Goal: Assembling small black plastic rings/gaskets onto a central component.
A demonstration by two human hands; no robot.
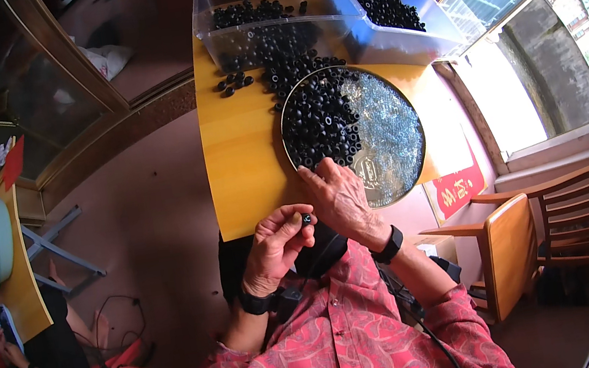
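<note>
Just off the front edge of the yellow table [242, 169], my left hand [277, 247] pinches a small black ring-shaped part [306, 219] between thumb and fingers. My right hand [343, 198] lies over the near rim of a round tray [390, 130], back upward. Its fingers are curled together at the edge of the heaped black ring-shaped parts [319, 118]; whatever its fingertips hold is hidden. The heap fills the tray's left side, while the silvery patterned bottom shows on the right.
Two clear plastic bins [281, 28] [401, 32] with more black parts stand at the table's far end. Loose parts [236, 81] lie beside the spill. Wooden chairs [509, 250] stand at right. At left, another person's hand [8, 349] is near a table with a pale basin [1, 238].
</note>
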